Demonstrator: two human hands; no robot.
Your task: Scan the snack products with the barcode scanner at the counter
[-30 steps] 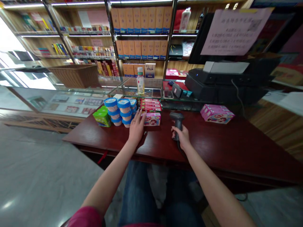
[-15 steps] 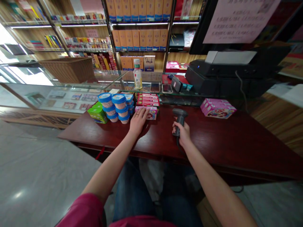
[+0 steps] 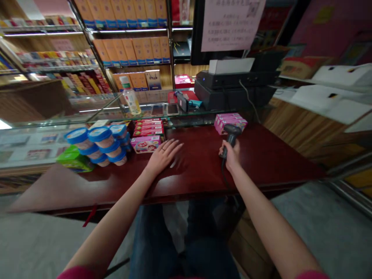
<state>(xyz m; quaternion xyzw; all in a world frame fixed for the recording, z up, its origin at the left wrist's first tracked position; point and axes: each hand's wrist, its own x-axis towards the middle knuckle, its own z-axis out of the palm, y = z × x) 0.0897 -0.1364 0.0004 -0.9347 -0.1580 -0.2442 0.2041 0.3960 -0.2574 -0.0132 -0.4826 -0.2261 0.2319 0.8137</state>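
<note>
Head view: the left hand [image 3: 162, 155] has slid off the pink box [image 3: 145, 143], now at ten o'clock, and lies open on the bench [image 3: 261, 162]. The right hand [image 3: 231, 153] keeps its grip closed on the barcode scanner [image 3: 230, 133].

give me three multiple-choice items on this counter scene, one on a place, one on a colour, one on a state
1. Where does the pink box nearest the left hand lie?
A. on the glass case
B. on the red counter, right of the tubs
C. on the floor

2. What colour are the tubs' lids?
A. blue
B. yellow
C. black

3. What is the right hand doing?
A. lying flat and empty
B. gripping the scanner
C. lifting a bottle

Answers:
1 B, the pink box sits on the counter just right of the tubs.
2 A, every lid shows blue.
3 B, the fingers wrap the handle of the scanner, while the left hand lies open on the counter.
</note>
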